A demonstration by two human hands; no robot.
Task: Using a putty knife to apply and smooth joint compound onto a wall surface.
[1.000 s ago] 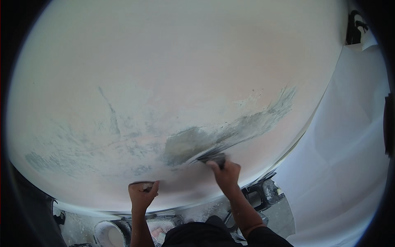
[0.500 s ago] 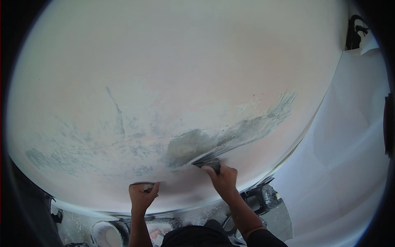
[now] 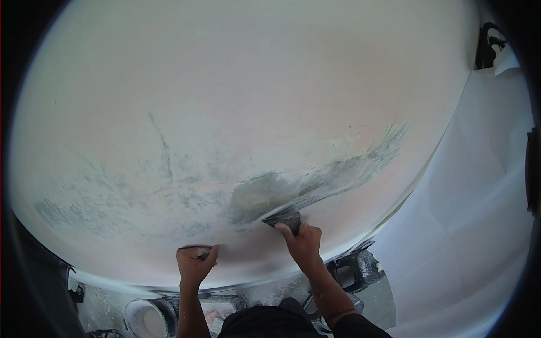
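Note:
A large curved off-white panel (image 3: pixel 242 84), tinged pink, fills most of the view, with a grey smeared filler patch (image 3: pixel 256 194) and scattered grey streaks on its lower half. My right hand (image 3: pixel 303 245) grips a dark flat spreader (image 3: pixel 286 219), which touches the panel at the patch's lower edge. My left hand (image 3: pixel 194 265), lower and to the left near the panel's bottom, is closed on a thin flat piece (image 3: pixel 198 249), mostly hidden by the fingers; I cannot tell exactly what it is.
Wrinkled white sheeting (image 3: pixel 462 186) hangs along the right of the panel. A dark clamp-like object (image 3: pixel 487 45) sits at upper right. Below the panel are a dusty bucket (image 3: pixel 147 315), dark step-like supports (image 3: pixel 355 270) and a powder-spattered floor (image 3: pixel 265 290).
My right hand with the spreader has shifted slightly left over the last second. My left hand stays nearly in place, rising a little in the last half second.

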